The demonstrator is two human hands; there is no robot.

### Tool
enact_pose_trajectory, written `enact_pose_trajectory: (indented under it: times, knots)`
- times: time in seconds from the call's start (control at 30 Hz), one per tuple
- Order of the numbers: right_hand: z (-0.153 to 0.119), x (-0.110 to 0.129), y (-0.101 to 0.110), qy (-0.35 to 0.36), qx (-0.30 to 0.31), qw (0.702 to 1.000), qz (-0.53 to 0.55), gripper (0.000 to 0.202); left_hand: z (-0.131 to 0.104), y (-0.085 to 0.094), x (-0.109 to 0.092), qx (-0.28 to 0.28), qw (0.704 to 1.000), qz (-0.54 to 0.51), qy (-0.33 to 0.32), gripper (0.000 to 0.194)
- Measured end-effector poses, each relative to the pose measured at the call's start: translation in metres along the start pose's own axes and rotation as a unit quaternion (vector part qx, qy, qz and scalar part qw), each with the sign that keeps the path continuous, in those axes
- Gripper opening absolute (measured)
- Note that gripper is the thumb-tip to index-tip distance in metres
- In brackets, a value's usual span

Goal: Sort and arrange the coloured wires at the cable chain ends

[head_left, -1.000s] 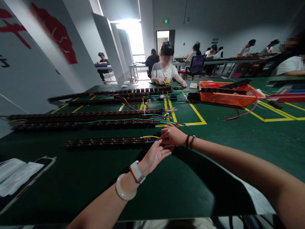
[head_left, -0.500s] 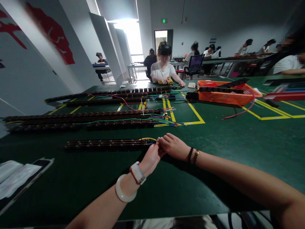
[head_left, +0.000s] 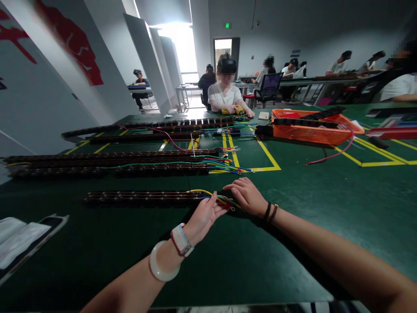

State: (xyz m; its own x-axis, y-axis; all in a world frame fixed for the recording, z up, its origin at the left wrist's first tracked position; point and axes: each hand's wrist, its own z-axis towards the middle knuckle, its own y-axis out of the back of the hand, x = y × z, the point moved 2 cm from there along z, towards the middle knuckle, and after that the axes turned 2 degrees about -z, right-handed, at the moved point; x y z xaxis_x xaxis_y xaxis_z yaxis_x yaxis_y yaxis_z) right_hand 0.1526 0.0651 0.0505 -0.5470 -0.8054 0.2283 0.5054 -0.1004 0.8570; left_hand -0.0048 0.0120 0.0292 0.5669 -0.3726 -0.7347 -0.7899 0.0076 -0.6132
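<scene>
A short black wire harness (head_left: 140,198) lies on the green table, with coloured wires coming out of its right end. My left hand (head_left: 206,214), wearing a watch and a white bangle, has its thumb and fingers around these coloured wires (head_left: 224,199). Just to the right, my right hand (head_left: 249,198) is over the wire ends, its fingers bent and pointing left; whether it grips a wire is hidden. A ring terminal (head_left: 232,209) shows between the hands.
Longer harnesses (head_left: 114,165) lie beyond in rows. An orange basket (head_left: 312,133) holding black pieces stands at the back right. Papers on a dark tray (head_left: 58,221) lie at the left. A person (head_left: 224,93) sits across the table, hands on a yellow tool.
My hands, together before, have come apart. The right hand has moved right along the wires, and the left hand's fingers have loosened, so more of the coloured wires shows.
</scene>
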Motion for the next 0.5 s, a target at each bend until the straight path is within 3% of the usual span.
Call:
enact_pose_trajectory:
  times: [0.17, 0.5]
  knots:
    - [0.0004, -0.004, -0.0059, 0.003, 0.042, 0.997, -0.058, 0.035, 0.0011, -0.0035, -0.0014, -0.039, 0.999, -0.006, 0.013, 0.016]
    - [0.0027, -0.0007, -0.007, 0.024, 0.068, 0.996, -0.061, 0.037, -0.0009, -0.0071, -0.0051, -0.044, 0.999, -0.006, 0.025, 0.013]
